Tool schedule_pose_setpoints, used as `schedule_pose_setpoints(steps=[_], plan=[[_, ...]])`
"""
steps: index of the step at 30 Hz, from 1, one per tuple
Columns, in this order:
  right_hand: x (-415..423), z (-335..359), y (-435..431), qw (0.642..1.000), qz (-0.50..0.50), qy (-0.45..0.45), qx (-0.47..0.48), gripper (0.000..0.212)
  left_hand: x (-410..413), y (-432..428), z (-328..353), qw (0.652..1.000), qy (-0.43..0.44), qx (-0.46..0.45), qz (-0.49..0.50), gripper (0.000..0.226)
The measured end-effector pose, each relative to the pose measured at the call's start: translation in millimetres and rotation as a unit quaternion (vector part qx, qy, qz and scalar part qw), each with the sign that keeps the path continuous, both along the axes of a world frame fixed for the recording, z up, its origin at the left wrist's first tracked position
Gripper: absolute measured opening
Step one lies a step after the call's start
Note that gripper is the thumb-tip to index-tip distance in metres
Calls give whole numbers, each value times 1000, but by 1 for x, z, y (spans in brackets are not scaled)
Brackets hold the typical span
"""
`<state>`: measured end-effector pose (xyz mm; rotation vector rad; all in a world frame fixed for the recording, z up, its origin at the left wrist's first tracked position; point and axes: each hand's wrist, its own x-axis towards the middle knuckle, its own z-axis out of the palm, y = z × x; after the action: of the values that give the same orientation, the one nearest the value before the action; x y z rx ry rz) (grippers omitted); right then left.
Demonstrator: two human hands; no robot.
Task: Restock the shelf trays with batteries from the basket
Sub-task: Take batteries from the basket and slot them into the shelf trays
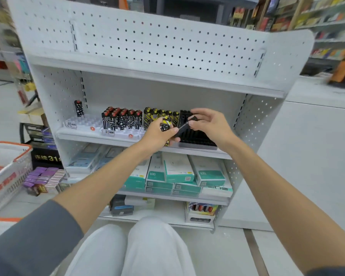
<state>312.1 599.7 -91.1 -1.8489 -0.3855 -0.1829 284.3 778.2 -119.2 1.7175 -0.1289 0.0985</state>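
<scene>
My left hand (160, 134) grips a small bunch of yellow-and-black batteries (165, 124) in front of the middle shelf. My right hand (208, 124) pinches the top end of a black battery (184, 126) whose lower end lies at my left fingers. Behind them a black tray (199, 141) holds a row of black batteries at its back. To its left stand yellow-and-black batteries (157, 114), then a white tray (126, 134) with black-and-white red-capped batteries (122, 119). The leftmost white tray (84, 122) holds one such battery (79, 108). The basket (10, 172) stands at the far left.
The white pegboard shelf unit (147, 44) has teal and white boxes (177, 174) on the shelf below and dark packs (121, 207) at the bottom. Purple boxes (42, 179) sit on the floor beside the basket. My knees (131, 248) are close under the shelf.
</scene>
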Motion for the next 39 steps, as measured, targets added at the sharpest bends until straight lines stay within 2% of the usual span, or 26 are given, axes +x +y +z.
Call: schedule_pose_setpoints(steps=[2, 4, 6, 10, 13, 14, 26, 28, 32, 39], plan=[[4, -1, -20, 999, -40, 3, -13, 31, 6, -11, -2, 1000, 7, -15, -10, 57], [8, -1, -38, 992, -102, -19, -78, 26, 12, -15, -7, 999, 25, -33, -18, 70], [12, -1, -50, 979, -140, -45, -140, 24, 17, -16, -9, 999, 28, -11, -15, 64], [22, 1, -51, 965, -167, -90, -183, 30, 26, -13, -12, 999, 38, 11, -5, 54], [29, 2, -48, 953, -161, -124, -225, 32, 27, -13, -10, 998, 40, 25, -28, 11], [31, 1, -47, 951, -155, -127, -235, 32, 28, -13, -10, 998, 43, 27, -31, 8], [47, -13, -39, 935, -124, -169, -286, 31, 33, -13, -14, 996, 71, 23, -54, 19], [47, -11, -36, 933, -125, -167, -294, 32, 32, -12, -15, 996, 73, 21, -54, 24], [51, -9, -30, 923, -128, -167, -323, 33, 29, -13, -13, 997, 55, 8, -53, 19], [53, -10, -29, 927, -121, -139, -326, 27, 29, -11, -15, 997, 49, 8, -57, 21]])
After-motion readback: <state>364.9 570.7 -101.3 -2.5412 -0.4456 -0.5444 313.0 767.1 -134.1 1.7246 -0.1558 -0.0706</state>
